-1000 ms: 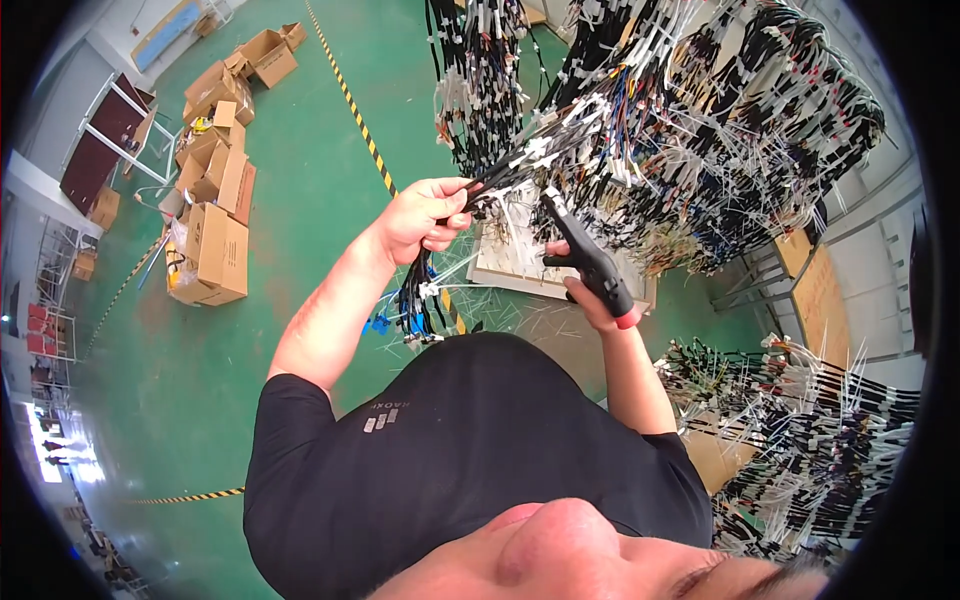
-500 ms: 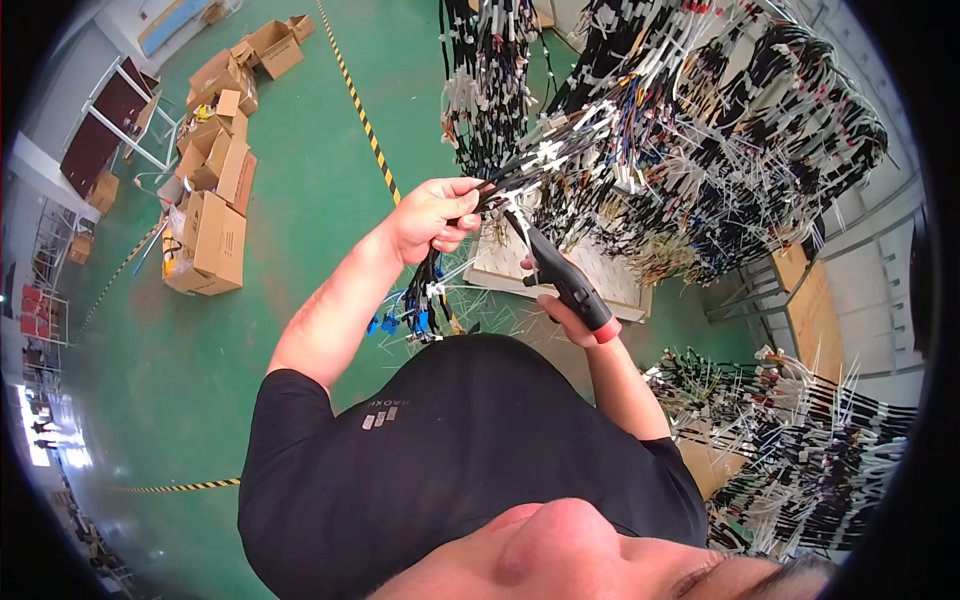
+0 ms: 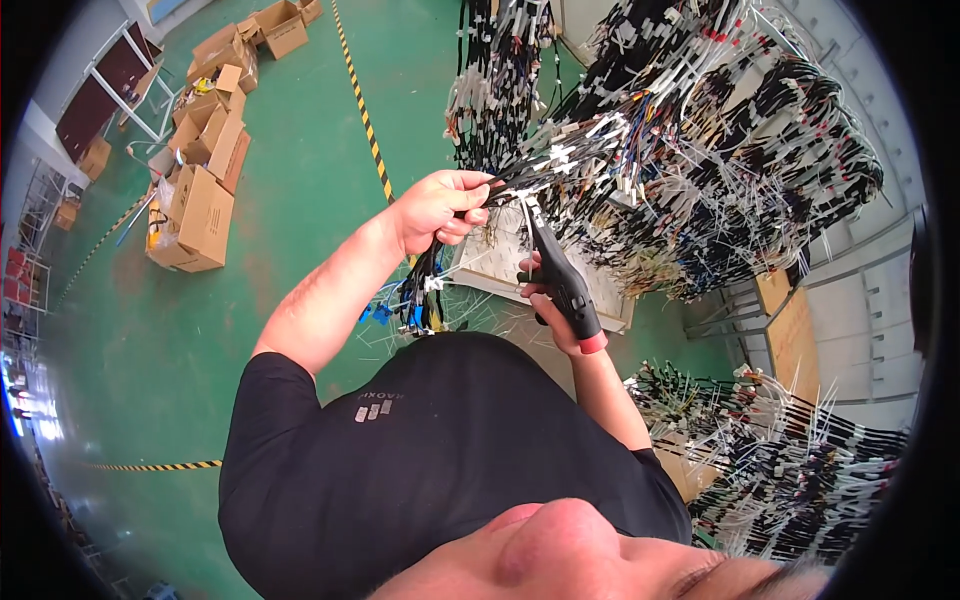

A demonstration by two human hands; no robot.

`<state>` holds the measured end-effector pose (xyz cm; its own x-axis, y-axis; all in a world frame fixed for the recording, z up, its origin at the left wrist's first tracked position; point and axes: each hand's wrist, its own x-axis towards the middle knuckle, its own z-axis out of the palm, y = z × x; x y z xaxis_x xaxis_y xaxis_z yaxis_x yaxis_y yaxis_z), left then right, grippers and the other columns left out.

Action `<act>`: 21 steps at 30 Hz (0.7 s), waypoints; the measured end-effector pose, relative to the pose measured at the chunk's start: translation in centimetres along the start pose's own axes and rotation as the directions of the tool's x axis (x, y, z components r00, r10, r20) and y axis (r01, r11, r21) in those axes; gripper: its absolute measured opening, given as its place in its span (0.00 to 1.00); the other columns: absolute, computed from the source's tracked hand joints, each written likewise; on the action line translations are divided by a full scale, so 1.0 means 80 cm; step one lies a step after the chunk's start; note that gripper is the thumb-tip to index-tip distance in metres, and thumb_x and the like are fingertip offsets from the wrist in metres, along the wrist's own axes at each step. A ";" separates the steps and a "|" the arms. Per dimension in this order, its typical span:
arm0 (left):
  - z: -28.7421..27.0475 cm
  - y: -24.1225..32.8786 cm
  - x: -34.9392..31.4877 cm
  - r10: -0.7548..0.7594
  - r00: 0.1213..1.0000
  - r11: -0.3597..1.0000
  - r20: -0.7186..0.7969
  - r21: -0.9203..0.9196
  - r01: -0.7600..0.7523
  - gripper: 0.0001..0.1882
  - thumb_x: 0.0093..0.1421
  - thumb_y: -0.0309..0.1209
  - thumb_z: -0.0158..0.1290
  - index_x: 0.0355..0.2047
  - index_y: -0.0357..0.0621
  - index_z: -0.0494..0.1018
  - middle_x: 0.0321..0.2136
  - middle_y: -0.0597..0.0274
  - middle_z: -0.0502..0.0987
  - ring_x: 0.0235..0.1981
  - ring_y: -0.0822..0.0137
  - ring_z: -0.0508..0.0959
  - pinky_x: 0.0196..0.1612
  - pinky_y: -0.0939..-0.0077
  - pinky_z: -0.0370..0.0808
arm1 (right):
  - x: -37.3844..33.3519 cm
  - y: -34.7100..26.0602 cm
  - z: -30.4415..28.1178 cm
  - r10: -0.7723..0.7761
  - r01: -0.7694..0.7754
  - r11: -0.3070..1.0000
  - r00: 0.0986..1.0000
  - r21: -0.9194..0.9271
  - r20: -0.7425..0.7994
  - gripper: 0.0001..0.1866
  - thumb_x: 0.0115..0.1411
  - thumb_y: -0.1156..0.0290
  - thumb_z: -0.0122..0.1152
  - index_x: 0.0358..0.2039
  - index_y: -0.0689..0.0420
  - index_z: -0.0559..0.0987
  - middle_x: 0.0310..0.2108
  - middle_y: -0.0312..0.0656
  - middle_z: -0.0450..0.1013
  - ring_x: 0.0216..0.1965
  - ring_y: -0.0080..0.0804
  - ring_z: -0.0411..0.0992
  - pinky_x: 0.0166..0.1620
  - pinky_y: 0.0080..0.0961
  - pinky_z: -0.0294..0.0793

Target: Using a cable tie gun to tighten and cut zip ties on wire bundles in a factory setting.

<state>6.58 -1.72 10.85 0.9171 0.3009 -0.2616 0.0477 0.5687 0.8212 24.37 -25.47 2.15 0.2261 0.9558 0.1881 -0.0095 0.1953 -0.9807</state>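
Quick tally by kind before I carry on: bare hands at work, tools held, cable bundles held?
Bare hands: 2 (left hand, right hand)
Tools held: 1 (black tool with a red end, right hand)
Cable bundles held: 1 (black cable bundle, left hand; single cables too tangled to count)
Total: 4

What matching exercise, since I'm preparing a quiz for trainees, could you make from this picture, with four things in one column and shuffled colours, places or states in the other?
1. Left hand
2. Hand tool
3. Cardboard boxes
4. Floor tape

A. Black with a red end
B. Striped yellow and black
C. Closed around black cables
D. Brown, at the picture's left

Pairs: 1-C; 2-A; 3-D; 4-B
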 end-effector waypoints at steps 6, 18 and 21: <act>-0.003 -0.002 0.002 0.002 1.000 1.000 0.007 0.025 -0.002 0.11 0.78 0.33 0.48 0.56 0.49 0.74 0.28 0.72 0.70 0.18 0.86 0.59 0.17 0.88 0.54 | -0.005 0.000 0.005 0.018 -0.018 0.999 1.000 -0.033 -0.005 0.31 0.65 0.73 0.63 0.69 0.59 0.69 0.58 0.43 0.76 0.45 0.28 0.77 0.54 0.30 0.77; 0.002 0.001 0.000 -0.009 1.000 0.999 0.025 0.040 0.008 0.11 0.78 0.34 0.47 0.57 0.49 0.73 0.27 0.73 0.69 0.16 0.86 0.57 0.17 0.87 0.54 | -0.010 -0.009 0.014 0.095 -0.094 0.990 0.995 0.107 -0.006 0.32 0.66 0.77 0.61 0.71 0.59 0.67 0.60 0.44 0.73 0.46 0.27 0.77 0.54 0.29 0.77; 0.001 0.001 0.001 -0.005 0.999 0.999 0.032 0.042 0.004 0.12 0.78 0.34 0.47 0.57 0.48 0.73 0.27 0.73 0.70 0.16 0.86 0.58 0.17 0.87 0.54 | -0.009 -0.008 0.016 0.065 -0.065 0.995 0.998 0.078 -0.005 0.32 0.66 0.76 0.61 0.71 0.59 0.67 0.60 0.44 0.73 0.46 0.27 0.77 0.54 0.29 0.77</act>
<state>6.64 -1.70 10.94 0.9291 0.2730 -0.2494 0.0677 0.5375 0.8405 22.93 -25.95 2.72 0.2302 0.9653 0.1236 -0.0997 0.1497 -0.9837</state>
